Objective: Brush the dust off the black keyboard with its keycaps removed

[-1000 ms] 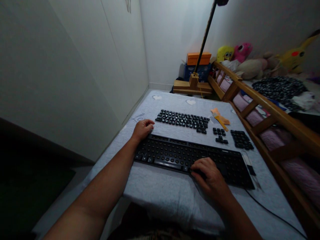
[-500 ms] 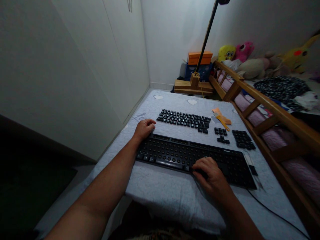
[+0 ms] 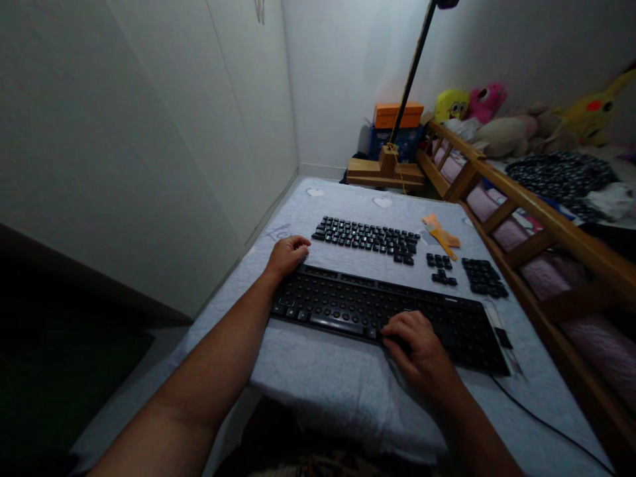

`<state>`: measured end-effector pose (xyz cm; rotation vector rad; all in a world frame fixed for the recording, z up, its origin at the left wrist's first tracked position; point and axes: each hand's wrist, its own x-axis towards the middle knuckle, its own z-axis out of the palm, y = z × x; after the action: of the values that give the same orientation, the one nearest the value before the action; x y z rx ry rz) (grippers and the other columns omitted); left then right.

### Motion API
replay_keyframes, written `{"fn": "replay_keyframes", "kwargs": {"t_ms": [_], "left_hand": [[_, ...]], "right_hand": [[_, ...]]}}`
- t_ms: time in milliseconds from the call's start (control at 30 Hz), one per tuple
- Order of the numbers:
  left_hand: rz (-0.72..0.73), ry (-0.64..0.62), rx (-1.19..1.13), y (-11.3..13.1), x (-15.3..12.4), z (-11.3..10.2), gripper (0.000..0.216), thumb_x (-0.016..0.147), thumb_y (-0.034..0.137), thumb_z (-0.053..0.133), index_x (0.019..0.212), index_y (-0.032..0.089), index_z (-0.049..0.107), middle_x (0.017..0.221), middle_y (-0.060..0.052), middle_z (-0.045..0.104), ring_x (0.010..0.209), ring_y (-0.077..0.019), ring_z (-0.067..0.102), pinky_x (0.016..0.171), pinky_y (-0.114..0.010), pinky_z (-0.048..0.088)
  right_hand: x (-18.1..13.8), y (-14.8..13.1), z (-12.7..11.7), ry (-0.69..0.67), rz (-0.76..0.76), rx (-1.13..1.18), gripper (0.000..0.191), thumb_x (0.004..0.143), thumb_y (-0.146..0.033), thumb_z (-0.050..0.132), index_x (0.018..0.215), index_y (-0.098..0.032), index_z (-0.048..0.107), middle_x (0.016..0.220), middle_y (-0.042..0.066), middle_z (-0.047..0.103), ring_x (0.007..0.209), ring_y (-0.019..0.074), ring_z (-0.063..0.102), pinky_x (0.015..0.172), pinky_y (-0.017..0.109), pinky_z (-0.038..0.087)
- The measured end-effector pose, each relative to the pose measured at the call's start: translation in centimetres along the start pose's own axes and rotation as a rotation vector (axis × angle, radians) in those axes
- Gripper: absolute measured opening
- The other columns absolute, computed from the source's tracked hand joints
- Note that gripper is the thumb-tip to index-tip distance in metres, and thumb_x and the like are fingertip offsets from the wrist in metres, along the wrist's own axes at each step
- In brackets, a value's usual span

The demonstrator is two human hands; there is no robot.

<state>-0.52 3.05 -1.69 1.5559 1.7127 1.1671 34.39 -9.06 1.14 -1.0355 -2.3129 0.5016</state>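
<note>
A black keyboard [image 3: 358,301] lies across the cloth-covered table with most of its keycaps off. Its space bar [image 3: 336,324] and a few bottom-row keys are in place. At the far left corner, my left hand [image 3: 289,255] grips the keyboard, its fingers bent and close together. My right hand [image 3: 412,341] is at the near edge, right of the space bar, with thumb and fingertips pinched on a bottom-row keycap that the fingers mostly hide. Behind the keyboard, loose black keycaps [image 3: 368,236] sit in rows, with smaller groups of keycaps [image 3: 484,277] to the right.
An orange cloth [image 3: 450,238] and a yellow-handled brush [image 3: 442,242] lie at the back right. Slim tools [image 3: 501,330] lie by the keyboard's right end, near its cable [image 3: 546,421]. A wooden bed rail [image 3: 541,228] borders the right side; a white cabinet [image 3: 209,132] stands left.
</note>
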Motion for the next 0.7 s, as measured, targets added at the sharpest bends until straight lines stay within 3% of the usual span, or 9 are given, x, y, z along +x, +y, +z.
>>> {"fn": "replay_keyframes", "kwargs": {"t_ms": [700], "left_hand": [[-0.003, -0.003, 0.024, 0.06, 0.04, 0.00, 0.034, 0.073, 0.033, 0.056, 0.095, 0.014, 0.074, 0.077, -0.005, 0.073, 0.070, -0.0191, 0.064, 0.069, -0.030, 0.049]], "right_hand": [[0.35, -0.43, 0.66, 0.027, 0.090, -0.090, 0.010, 0.093, -0.015, 0.060, 0.089, -0.022, 0.066, 0.085, 0.004, 0.063, 0.087, 0.0233, 0.051, 0.077, 0.038, 0.035]]}}
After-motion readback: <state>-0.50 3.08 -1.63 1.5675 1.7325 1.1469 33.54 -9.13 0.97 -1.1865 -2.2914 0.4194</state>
